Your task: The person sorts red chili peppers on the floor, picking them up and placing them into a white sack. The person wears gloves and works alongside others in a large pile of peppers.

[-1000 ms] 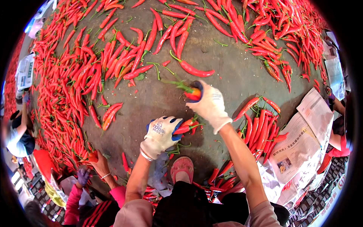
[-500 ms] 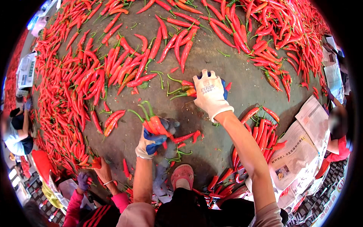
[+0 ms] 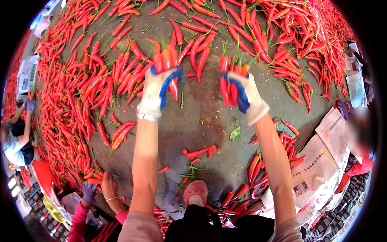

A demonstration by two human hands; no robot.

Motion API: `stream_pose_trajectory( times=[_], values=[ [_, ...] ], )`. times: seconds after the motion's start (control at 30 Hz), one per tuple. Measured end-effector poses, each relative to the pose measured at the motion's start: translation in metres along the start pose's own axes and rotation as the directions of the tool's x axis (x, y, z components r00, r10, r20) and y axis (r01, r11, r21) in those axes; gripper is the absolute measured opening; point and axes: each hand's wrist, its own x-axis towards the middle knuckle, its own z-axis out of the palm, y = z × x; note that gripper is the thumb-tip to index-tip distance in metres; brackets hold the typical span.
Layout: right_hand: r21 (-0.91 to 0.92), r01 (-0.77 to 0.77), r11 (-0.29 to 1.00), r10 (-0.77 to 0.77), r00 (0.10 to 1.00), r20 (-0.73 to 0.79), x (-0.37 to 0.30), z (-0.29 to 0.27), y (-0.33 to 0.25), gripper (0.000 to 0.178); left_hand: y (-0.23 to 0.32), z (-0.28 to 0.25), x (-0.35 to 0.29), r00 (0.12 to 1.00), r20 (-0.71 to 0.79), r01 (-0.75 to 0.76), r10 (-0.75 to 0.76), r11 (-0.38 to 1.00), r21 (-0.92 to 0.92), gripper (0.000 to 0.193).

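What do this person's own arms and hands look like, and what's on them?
The left hand and right hand wear white fabric gloves with blue palm sides and snug white cuffs. The forearms are bare, up to pale pinkish-beige cloth sleeves.

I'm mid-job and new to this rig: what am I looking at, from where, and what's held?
There is no machine: the left hand and right hand are a person's own, in white-and-blue gloves. A wide fisheye camera on that person's head looks down, so straight edges bend. The left hand grips a bunch of red chilies; the right grips another bunch. Loose chilies spread over the dark ground, and newspaper sheets lie at right. The bare hand at lower left is someone else's.
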Motion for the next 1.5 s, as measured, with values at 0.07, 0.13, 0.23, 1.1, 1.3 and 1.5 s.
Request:
stream_pose_trajectory(
  times=[0.07,0.13,0.23,1.1,1.3,1.5],
  values=[
    [0.436,-0.134,0.89,0.149,0.989,0.0,0.029,0.026,-0.008,0.016,0.003,0.005,0.042,0.999,-0.012,0.046,-0.045,0.995,0.089,0.017],
    [0.526,-0.158,0.836,0.176,0.984,0.015,0.056,0.038,-0.008,0.017,0.008,0.019,0.073,0.985,-0.017,0.162,-0.17,0.902,0.399,0.024],
    [0.298,-0.073,0.952,0.076,0.997,0.003,0.06,0.05,-0.003,0.02,-0.004,0.022,0.088,0.996,0.049,0.005,-0.07,0.622,0.783,0.044],
    [0.195,-0.297,0.935,0.315,0.947,-0.068,-0.164,0.03,0.043,0.017,-0.065,0.036,-0.167,0.889,0.267,0.376,-0.372,0.926,0.036,0.024],
    [0.174,-0.064,0.983,0.082,0.992,-0.098,-0.134,0.028,0.055,0.011,-0.058,0.054,-0.141,0.992,0.096,-0.119,0.081,0.853,0.508,0.036],
    [0.389,-0.149,0.909,0.254,0.939,-0.233,-0.099,0.037,0.058,0.012,-0.046,0.066,-0.108,0.931,0.128,-0.283,0.343,0.452,0.846,0.053]
  ],
)
